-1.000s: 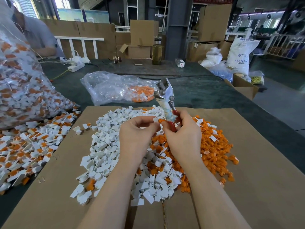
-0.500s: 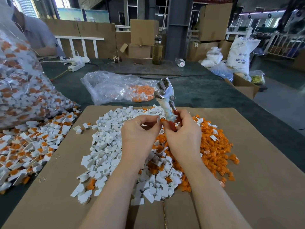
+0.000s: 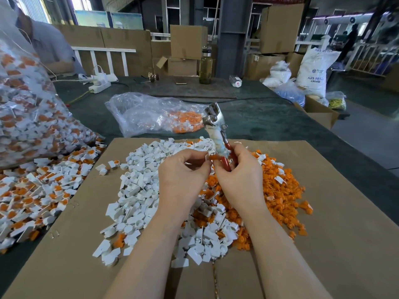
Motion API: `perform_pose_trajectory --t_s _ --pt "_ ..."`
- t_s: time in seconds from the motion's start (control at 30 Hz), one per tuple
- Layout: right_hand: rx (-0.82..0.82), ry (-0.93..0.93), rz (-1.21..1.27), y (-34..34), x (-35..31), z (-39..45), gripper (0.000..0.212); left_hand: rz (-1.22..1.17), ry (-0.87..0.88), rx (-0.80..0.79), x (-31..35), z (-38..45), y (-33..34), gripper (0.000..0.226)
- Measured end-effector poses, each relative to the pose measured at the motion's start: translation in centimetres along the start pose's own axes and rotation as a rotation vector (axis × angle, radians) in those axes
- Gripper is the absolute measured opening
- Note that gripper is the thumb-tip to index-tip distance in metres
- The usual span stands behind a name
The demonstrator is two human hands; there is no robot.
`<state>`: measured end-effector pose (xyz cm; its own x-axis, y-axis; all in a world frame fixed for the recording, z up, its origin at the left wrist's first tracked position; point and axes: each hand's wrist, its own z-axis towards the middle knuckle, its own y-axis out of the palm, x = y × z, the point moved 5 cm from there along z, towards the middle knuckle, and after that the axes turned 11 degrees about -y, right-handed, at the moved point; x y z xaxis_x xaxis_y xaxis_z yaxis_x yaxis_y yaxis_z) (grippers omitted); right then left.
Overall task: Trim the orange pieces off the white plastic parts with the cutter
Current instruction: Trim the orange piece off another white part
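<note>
Right hand point(image 3: 238, 175) grips red-handled metal cutter point(image 3: 218, 134), head upright. Left hand point(image 3: 183, 175) pinches small orange-and-white plastic part point(image 3: 212, 156) beside handles, above sorted piles. Step: between cuts. Next, probably: feed part to blades.

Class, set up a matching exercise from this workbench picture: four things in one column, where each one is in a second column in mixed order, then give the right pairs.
Things:
1. cutter
2. white pile
3. orange pile
4. glass bottle

Places:
A. right part of the cardboard
B. far end of the table
C. held in the right hand
D. left part of the cardboard

Pairs: 1-C, 2-D, 3-A, 4-B
</note>
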<state>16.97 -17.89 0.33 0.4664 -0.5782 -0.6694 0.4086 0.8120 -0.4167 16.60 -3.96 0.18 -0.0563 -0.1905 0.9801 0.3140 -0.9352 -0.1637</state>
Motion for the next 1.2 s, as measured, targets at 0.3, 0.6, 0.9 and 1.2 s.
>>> perform_pose_trajectory --t_s 0.3,0.6,0.9,1.2 --pt "-0.071 0.015 0.06 0.6 -0.2 -0.1 0.031 -0.166 -0.128 0.05 -1.1 0.5 -0.5 0.015" --pt "-0.24 0.1 0.158 -0.2 0.6 0.2 0.02 -0.509 -0.207 -0.029 -1.4 1.1 -1.2 0.01" --pt "-0.437 0.079 0.154 0.1 0.6 -0.1 0.015 -0.597 -0.182 0.005 -1.5 1.5 -1.9 0.012" --pt "-0.651 0.061 0.123 0.7 0.5 -0.6 0.021 -0.658 -0.161 0.011 -1.7 2.2 -2.6 0.013"
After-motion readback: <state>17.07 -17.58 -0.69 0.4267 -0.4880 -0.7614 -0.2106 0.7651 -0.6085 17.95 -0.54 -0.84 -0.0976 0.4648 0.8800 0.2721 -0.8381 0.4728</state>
